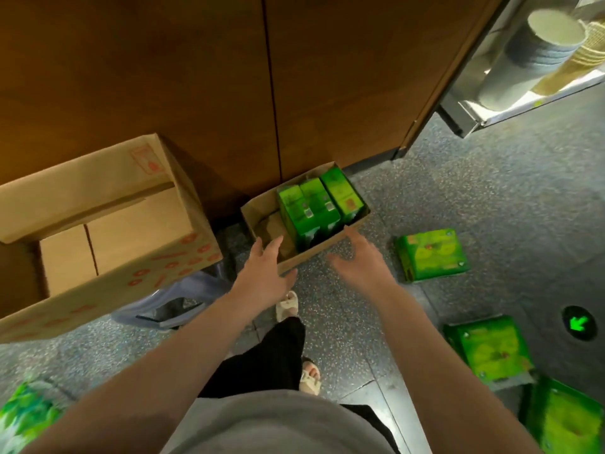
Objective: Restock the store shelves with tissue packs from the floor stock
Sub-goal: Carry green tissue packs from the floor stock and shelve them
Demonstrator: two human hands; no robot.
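Observation:
A small open cardboard box (258, 211) stands on the floor against a wooden wall, with three green tissue packs (319, 204) upright in its right half. My left hand (266, 273) is above the box's near left corner, fingers spread and holding nothing. My right hand (363, 260) hovers by the box's near right edge, fingers straight, also holding nothing. More green tissue packs lie flat on the floor to the right: one (432, 255) near the box, another (491, 347) closer to me, a third (563, 421) at the bottom right corner.
A large open cardboard box (108, 231) sits on a grey plastic stool (173, 299) at left. A wooden panel wall (196, 77) fills the back. A shelf (523, 96) at top right holds stacked paper cups. My sandalled feet stand on the speckled floor. A green arrow light (579, 322) is set into the floor.

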